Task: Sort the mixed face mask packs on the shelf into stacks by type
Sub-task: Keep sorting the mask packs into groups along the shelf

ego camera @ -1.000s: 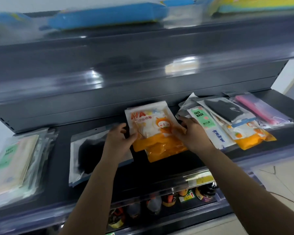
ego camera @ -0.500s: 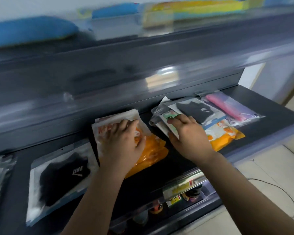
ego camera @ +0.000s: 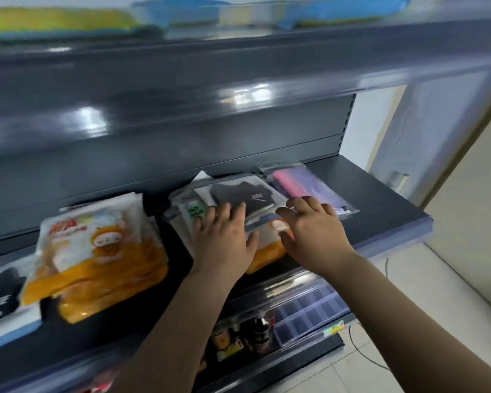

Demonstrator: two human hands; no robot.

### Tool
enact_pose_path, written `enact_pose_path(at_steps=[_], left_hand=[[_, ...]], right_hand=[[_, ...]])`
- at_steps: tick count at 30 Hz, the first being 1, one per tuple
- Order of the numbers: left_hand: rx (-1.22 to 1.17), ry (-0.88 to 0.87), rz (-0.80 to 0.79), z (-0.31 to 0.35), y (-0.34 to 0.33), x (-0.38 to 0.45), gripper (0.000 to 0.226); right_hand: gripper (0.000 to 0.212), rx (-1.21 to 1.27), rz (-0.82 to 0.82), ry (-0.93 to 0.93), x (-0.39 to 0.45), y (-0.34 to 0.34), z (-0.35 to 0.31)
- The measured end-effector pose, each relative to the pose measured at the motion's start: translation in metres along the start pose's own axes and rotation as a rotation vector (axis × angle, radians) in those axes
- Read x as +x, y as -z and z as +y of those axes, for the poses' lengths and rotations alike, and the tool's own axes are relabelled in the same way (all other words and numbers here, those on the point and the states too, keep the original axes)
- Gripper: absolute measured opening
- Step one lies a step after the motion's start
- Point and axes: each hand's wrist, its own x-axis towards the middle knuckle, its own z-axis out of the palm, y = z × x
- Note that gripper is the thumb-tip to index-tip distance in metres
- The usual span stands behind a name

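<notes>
Both hands lie flat, fingers spread and grasping nothing, on the mixed pile of packs point(ego camera: 255, 199) on the shelf point(ego camera: 380, 205): left hand point(ego camera: 224, 236), right hand point(ego camera: 313, 231). The orange stack point(ego camera: 97, 251) (blurred) sits just left.

Orange cartoon packs point(ego camera: 97, 256) stacked left; mixed pile point(ego camera: 247, 199) right.

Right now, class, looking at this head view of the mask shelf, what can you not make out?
- Orange pack in the mixed pile: mostly hidden by both hands, left and right.
- Green-label pack: text partly covered by left fingers.
- Black mask pack: cut off by the left edge.
- Top-shelf items: motion-blurred.
- Bottles below: labels too small.
</notes>
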Motion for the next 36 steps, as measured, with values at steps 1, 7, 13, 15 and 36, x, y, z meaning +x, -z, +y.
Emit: enact_pose_path(at_steps=[1,7,13,15,36], left_hand=[[0.004,0.012,-0.001,0.013,-0.004,0.001,0.059],[0.031,0.033,-0.044,0.073,-0.025,0.011,0.059],[0.073,0.12,-0.082,0.088,-0.04,0.023,0.06],[0.08,0.143,-0.082,0.088,-0.043,0.028,0.059],[-0.366,0.601,0.039,-0.005,-0.045,0.06,0.087]], right_hand=[[0.042,0.004,-0.01,-0.003,-0.003,0.0,0.014],[0.042,0.05,-0.095,0.002,-0.012,-0.001,0.08],[0.042,0.243,-0.167,-0.056,-0.004,-0.018,0.118],[0.038,0.309,-0.175,-0.093,0.002,-0.023,0.123],[0.036,0.441,-0.322,0.045,0.082,-0.047,0.08]])
